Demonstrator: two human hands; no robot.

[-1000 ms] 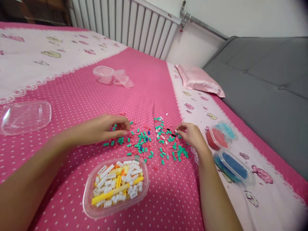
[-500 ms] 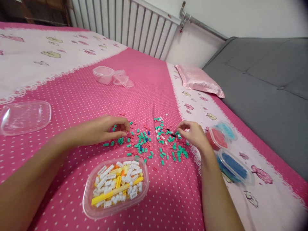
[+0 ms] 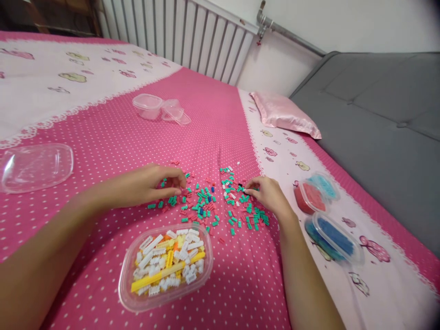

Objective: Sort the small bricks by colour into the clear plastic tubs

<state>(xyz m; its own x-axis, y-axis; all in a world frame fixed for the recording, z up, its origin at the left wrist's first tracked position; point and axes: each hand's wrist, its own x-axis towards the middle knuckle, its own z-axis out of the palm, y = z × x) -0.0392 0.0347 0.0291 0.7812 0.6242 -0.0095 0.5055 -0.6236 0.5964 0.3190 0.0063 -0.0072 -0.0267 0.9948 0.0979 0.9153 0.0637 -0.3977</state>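
Note:
Small toy building bricks point(image 3: 202, 201), mostly green and pink with some white, blue and black, lie scattered across the pink dotted sheet. My left hand point(image 3: 165, 182) rests at the left edge of this spread, fingers loosely curved and thumb apart, with green bricks showing in the gap. On the other side, my right hand point(image 3: 266, 193) reaches down among the bricks, thumb and forefinger closed on a small black brick point(image 3: 245, 190). Nearer to me is a clear plastic tub point(image 3: 125, 293) filled with white, yellow and orange bricks.
A clear lid point(image 3: 37, 167) lies at the left. Farther back are clear containers point(image 3: 147, 106) with lids. To the right stand tubs of red bricks point(image 3: 311, 197) and blue bricks point(image 3: 335, 238). Beyond are a pink pillow point(image 3: 285, 114) and a grey padded headboard point(image 3: 374, 101).
My right hand has moved a little left, and its fingertips have come together on the black brick. The left hand has stayed in place.

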